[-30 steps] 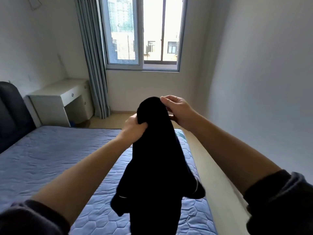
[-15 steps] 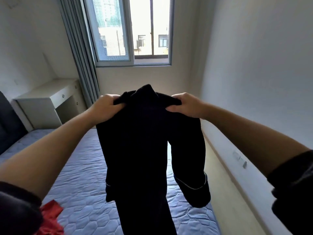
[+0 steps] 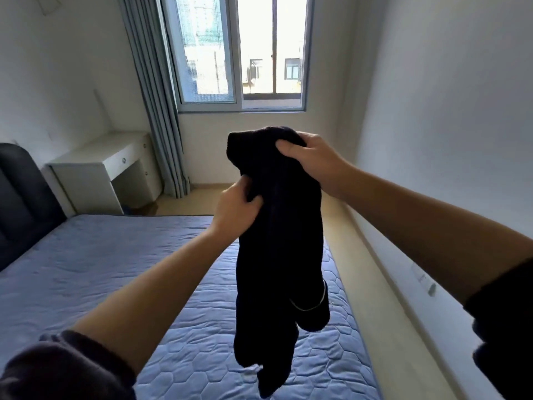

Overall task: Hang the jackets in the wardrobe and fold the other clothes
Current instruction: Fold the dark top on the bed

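Head view: my right grip (image 3: 313, 164) is curled over the top of the black garment (image 3: 282, 255) and my left grip (image 3: 235, 210) pinches a fold just below, so it hangs straight above the bed (image 3: 115, 269), ready for folding; possibly a top, too dark to tell.

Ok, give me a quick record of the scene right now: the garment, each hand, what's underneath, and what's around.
garment: black garment, held up in the air, hanging bunched, pale trim on one cuff
left hand: grips the garment's side, below its top
right hand: grips the garment's top
underneath: blue quilted mattress
around: white desk, grey curtain, window, dark headboard
wardrobe: not in view
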The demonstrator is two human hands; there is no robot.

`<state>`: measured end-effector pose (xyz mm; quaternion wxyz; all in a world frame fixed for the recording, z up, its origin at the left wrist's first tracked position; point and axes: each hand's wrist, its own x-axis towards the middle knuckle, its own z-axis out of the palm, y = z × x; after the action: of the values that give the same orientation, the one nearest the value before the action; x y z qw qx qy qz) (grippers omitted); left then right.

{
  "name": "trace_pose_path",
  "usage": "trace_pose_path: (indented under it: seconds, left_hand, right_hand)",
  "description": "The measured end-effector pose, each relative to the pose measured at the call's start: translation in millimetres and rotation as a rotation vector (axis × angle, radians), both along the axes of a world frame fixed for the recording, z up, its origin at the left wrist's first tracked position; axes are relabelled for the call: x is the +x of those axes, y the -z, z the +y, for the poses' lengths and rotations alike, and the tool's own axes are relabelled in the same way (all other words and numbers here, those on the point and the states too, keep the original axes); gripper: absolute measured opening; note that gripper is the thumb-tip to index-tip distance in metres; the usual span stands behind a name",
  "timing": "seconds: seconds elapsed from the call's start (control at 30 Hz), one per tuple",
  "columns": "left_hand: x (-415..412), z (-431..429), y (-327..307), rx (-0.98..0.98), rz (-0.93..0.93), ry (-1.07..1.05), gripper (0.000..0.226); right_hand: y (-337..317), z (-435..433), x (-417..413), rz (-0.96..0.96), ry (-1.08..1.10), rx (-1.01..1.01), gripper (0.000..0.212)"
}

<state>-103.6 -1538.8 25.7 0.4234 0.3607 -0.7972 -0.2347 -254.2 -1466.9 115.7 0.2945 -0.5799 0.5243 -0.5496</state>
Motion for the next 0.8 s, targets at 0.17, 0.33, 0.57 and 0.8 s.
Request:
trace_pose_path:
  seconds: [0.17, 0.33, 0.57, 0.8]
  left_hand:
    - [30.7, -42.3, -35.7, 0.095, 0.231, -0.145, 0.030]
    - [62.4, -67.5, -60.8, 0.098, -0.008, -0.049, 0.025]
    - [31.8, -46.8, -68.1, 0.007, -0.067, 0.019, 0.021]
    - [-11.7, -6.3, -63.4, -0.140, -0.203, 0.299, 0.027]
  right_hand:
    - [-7.2, 24.1, -70.6, 0.327, 0.137, 0.098, 0.017]
    - [-5.4, 52.1, -149.8, 0.591, 0.344, 0.174, 0.019]
    - [35.9, 48.3, -163.2, 0.755, 0.381, 0.365, 0.010]
    - [67.4, 13.2, -33.5, 0.543, -0.012, 0.165, 0.050]
